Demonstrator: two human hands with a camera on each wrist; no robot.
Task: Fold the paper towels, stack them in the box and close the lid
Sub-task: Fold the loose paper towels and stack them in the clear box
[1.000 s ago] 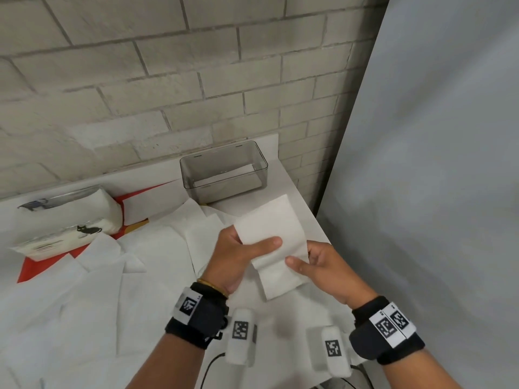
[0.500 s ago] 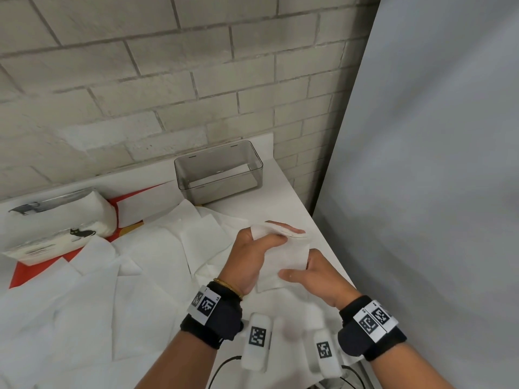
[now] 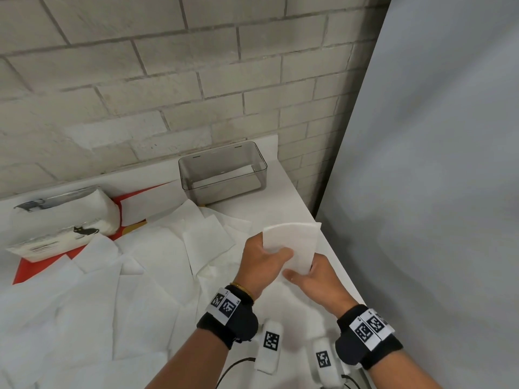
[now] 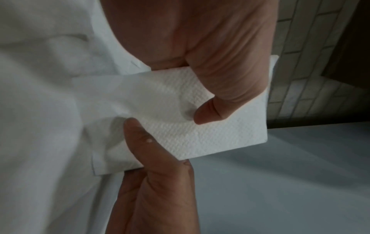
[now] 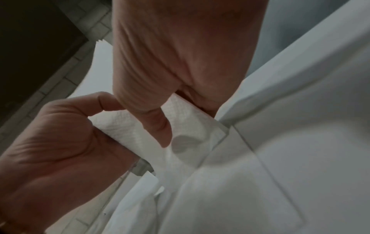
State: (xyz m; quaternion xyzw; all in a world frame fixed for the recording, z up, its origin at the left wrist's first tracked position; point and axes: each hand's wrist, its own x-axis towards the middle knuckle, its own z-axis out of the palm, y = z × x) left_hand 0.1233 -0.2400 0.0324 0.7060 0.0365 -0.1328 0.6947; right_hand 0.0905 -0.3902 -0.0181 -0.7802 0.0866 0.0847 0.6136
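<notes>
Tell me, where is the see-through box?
In the head view the see-through box stands at the table's far right corner against the brick wall, beyond both hands.

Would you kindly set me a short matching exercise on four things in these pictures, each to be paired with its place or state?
Things:
1. folded paper towel
2. clear box
3. tissue pack
4. loose paper towels

Places or states:
A. spread flat over the table, left of the hands
B. held above the table by both the left hand and the right hand
C. open-topped, by the brick wall at the table's far end
D. at the far left, printed with a black cat

Pairs: 1-B, 2-C, 3-D, 4-A
</notes>
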